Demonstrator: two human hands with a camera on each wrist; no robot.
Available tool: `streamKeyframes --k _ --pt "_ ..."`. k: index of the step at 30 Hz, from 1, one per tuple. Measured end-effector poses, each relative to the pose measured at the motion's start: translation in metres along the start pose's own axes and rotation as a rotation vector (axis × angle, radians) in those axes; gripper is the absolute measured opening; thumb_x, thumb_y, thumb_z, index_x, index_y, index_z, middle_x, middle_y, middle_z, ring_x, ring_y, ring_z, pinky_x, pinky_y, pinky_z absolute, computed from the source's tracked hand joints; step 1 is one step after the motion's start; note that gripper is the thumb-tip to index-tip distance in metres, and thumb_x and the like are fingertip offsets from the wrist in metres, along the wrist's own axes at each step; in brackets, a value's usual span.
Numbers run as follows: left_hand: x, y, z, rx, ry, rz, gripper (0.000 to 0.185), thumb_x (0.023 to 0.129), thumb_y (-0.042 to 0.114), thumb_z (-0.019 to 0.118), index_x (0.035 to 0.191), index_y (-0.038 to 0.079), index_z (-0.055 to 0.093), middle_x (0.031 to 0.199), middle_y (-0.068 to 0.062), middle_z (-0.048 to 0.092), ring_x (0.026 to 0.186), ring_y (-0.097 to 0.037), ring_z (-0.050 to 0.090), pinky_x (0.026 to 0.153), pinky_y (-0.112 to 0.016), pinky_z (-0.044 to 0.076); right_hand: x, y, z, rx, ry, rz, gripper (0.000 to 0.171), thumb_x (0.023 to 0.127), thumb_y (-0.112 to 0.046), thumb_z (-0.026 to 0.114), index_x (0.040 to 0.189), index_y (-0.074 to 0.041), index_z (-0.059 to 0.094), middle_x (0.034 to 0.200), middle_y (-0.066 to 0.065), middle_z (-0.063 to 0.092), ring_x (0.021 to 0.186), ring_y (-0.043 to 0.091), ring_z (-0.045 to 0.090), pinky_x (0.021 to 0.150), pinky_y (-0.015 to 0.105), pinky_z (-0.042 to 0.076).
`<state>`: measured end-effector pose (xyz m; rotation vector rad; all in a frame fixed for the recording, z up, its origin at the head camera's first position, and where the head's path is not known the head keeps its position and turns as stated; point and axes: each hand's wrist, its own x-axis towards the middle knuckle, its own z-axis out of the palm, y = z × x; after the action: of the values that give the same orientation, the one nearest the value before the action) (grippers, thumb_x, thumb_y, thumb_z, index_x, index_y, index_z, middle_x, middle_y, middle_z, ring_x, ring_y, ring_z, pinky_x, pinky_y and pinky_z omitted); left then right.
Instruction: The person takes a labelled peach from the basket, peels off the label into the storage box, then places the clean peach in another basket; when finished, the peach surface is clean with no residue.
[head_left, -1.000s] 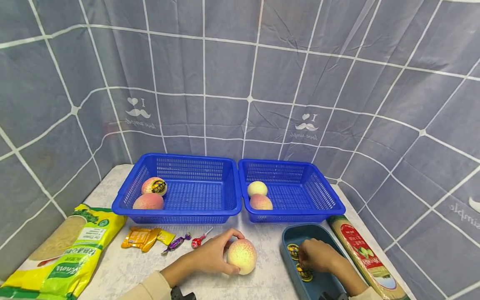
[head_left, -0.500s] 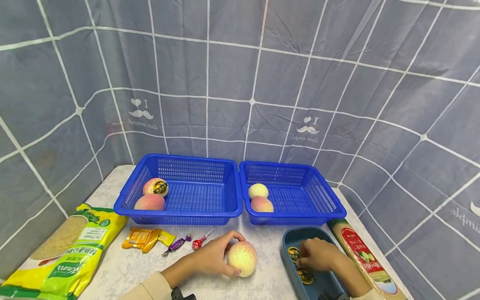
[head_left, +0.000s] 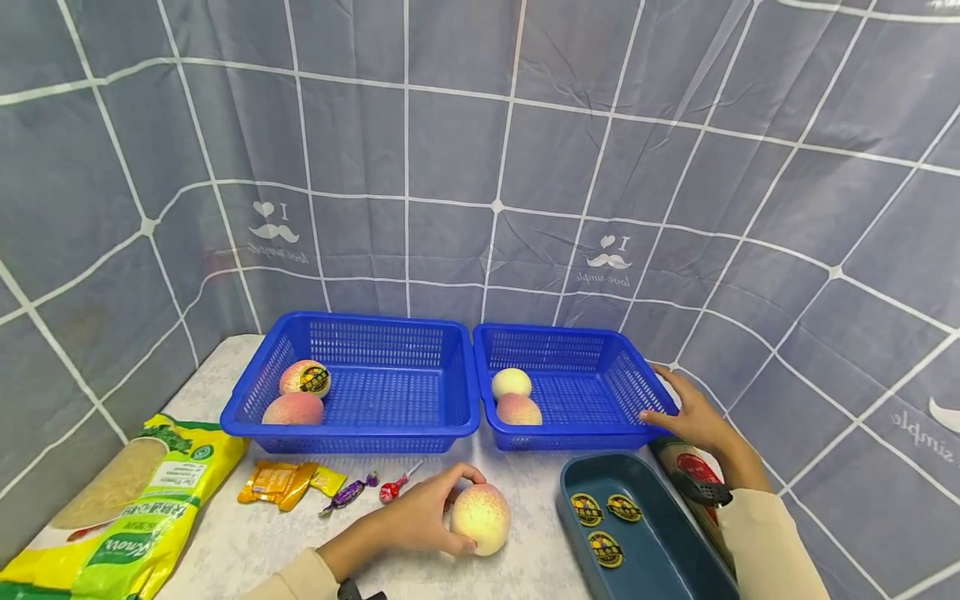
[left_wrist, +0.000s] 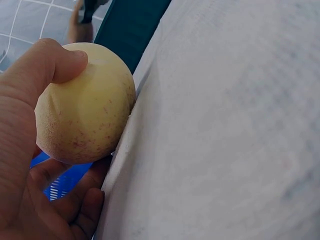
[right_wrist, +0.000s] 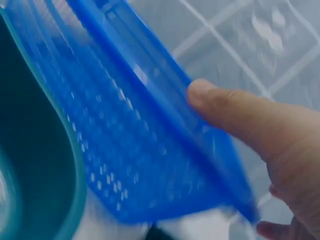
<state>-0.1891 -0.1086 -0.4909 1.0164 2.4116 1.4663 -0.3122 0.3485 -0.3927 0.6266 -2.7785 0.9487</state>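
Note:
My left hand holds a pale yellow peach with reddish speckles low over the table, thumb and fingers on either side. In the left wrist view, the thumb presses on the peach. My right hand is at the right front corner of the smaller blue basket, fingers spread along the outside. Its thumb lies straight over the rim in the blurred right wrist view. A yellowish peach and a pinker peach sit in that basket. Three black-and-yellow round stickers lie in the teal tray.
A larger blue basket with two peaches, one stickered, stands to the left. Wrapped sweets and a lollipop lie before it. A yellow Knorr bag is far left; a long packet lies partly under my right arm.
My right hand has left the teal tray and moved up and right to the smaller basket's corner. A third sticker now shows in the tray. My left hand stays with the peach.

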Motion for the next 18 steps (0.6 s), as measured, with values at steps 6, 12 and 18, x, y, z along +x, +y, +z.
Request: streamKeyframes --k 6,12,18 --pt "0.001 -0.001 0.001 0.0 -0.002 0.005 0.069 0.074 0.028 0.09 0.13 0.029 0.049 0.111 0.009 0.061 0.088 -0.008 0.06 0.077 -0.028 0.051 -0.015 0.021 0.006 0.087 -0.023 0.188 0.089 0.093 -0.029 0.074 0.156 0.006 0.021 0.153 0.039 0.026 0.135 0.063 0.025 0.102 0.074 0.031" --pt "0.001 0.0 0.001 0.015 0.0 -0.012 0.069 0.073 0.029 0.09 0.129 0.03 0.049 0.11 0.009 0.061 0.089 -0.008 0.06 0.076 -0.028 0.051 -0.025 0.033 0.008 0.123 -0.002 0.136 0.072 0.096 -0.015 0.07 0.152 0.008 0.032 0.154 0.034 0.031 0.128 0.061 0.04 0.091 0.046 0.053" --pt "0.001 0.0 0.002 0.014 -0.002 -0.027 0.069 0.074 0.03 0.09 0.129 0.031 0.049 0.113 0.009 0.061 0.092 -0.008 0.06 0.077 -0.028 0.05 -0.025 0.04 0.009 0.143 0.021 0.095 0.067 0.096 -0.01 0.07 0.15 0.009 0.036 0.155 0.032 0.031 0.117 0.054 0.051 0.077 0.023 0.051"
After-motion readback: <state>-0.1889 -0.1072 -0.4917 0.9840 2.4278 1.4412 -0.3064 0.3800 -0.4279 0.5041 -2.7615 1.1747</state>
